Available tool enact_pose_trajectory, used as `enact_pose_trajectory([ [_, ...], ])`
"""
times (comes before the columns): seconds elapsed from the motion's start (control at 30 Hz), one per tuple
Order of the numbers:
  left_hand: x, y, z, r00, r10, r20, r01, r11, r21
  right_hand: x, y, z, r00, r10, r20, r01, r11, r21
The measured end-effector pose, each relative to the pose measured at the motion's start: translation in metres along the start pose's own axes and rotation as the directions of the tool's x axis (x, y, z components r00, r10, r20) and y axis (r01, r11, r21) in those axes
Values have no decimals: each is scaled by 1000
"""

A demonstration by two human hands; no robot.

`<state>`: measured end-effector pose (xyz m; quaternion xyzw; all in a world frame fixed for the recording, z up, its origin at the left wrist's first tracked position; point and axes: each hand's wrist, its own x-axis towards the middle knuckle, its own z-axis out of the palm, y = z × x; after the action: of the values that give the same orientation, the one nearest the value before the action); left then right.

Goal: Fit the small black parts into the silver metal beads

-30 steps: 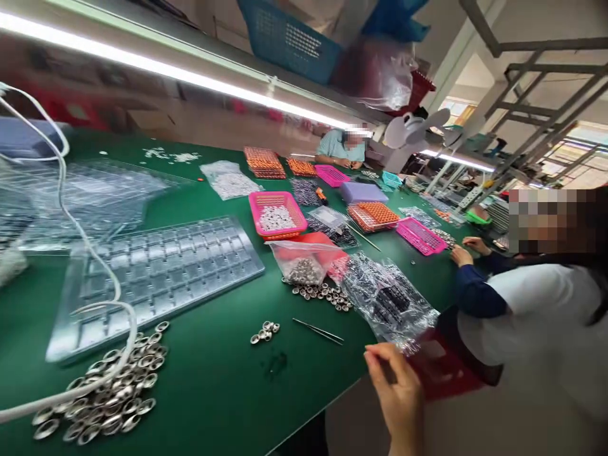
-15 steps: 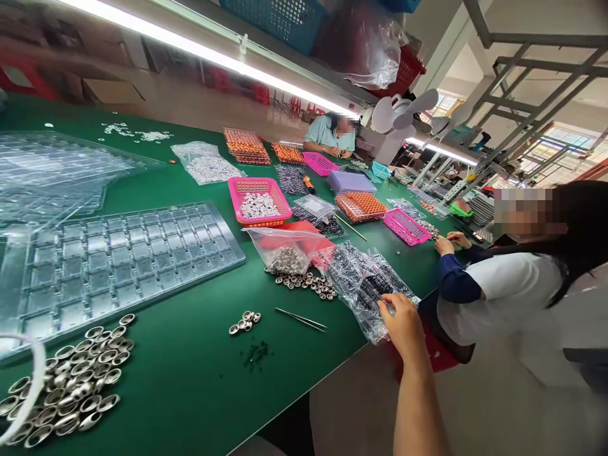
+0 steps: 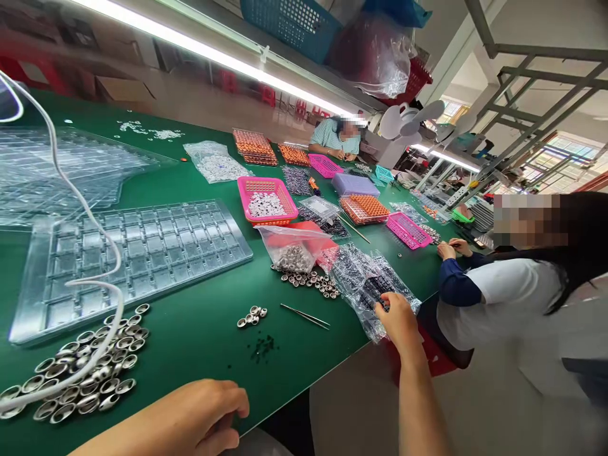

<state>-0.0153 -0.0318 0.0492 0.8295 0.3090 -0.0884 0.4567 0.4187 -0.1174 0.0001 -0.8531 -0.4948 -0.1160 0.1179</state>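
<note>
My right hand (image 3: 398, 320) is over the near end of a clear plastic bag (image 3: 365, 285) with black parts showing in it. Thumb and forefinger are curled together there; whatever they pinch is hidden. Low in view, my left hand (image 3: 209, 408) hangs above the table's front edge, fingers loosely bent, a gap to the thumb and nothing seen between them. Metal tweezers (image 3: 304, 316) lie on the green table (image 3: 190, 342) between my hands. Beside them are a small group of silver oval rings (image 3: 251, 316) and a scatter of tiny black bits (image 3: 263, 348).
A heap of silver rings (image 3: 90, 373) lies at left under a white cable (image 3: 107, 237). Behind it is a clear compartment tray (image 3: 142, 253). A pink basket (image 3: 244, 196) holds white pieces. A co-worker (image 3: 503, 291) sits at right, another person (image 3: 327, 136) at the far end.
My left hand has come into view at the bottom. The right hand stays at the bag, its fingers more curled. The white cable now hangs across the tray; the view has shifted slightly.
</note>
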Motion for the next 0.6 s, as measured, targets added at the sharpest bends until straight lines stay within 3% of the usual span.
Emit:
enact_pose_trajectory([
  [0.2,6,0,-3,999,31,-9,-31,999,-20,-33,-9,-35,984,61,-170,-75,994,-78],
  [0.27,9,-5,-1,999,33,-27,-35,996,-82,-52,-28,-43,975,41,-219,-54,997,-55],
  [0.37,17,-8,2,996,15,-84,-36,965,-260,-83,-83,-41,951,-99,-294,163,966,200],
  [0.47,29,-6,3,980,-1,-198,-105,845,-525,-112,-150,-30,946,-168,-277,289,824,488],
  [0.6,39,-10,2,931,-97,-353,-247,546,-801,-138,-210,-15,953,-185,-239,299,685,664],
])
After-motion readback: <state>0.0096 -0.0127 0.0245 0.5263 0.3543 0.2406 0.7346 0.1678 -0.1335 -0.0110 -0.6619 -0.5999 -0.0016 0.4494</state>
